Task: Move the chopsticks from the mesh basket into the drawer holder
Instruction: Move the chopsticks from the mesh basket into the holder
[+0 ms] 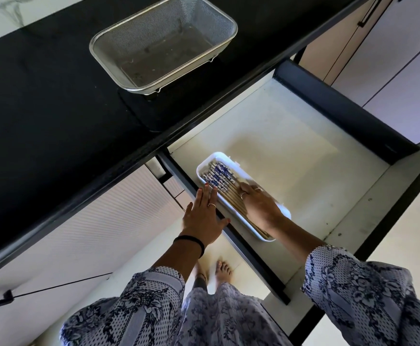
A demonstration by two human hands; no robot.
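Observation:
The metal mesh basket (164, 43) stands on the black counter with no chopsticks in it. A bundle of wooden chopsticks (222, 182) with blue-and-white patterned ends lies in the white oblong holder (205, 162) at the left side of the open drawer (291, 156). My right hand (259, 203) rests flat on the chopsticks' plain ends and the holder's right rim, fingers spread. My left hand (202, 216) lies flat with fingers together on the drawer's dark left wall, fingertips at the holder's edge. Neither hand grips anything.
The black counter (54, 108) runs along the upper left. The drawer's pale floor lies bare to the right of the holder, bounded by dark side walls (348, 108). Pale cabinet fronts with black handles (368, 13) stand at the upper right. My bare feet (219, 270) show below.

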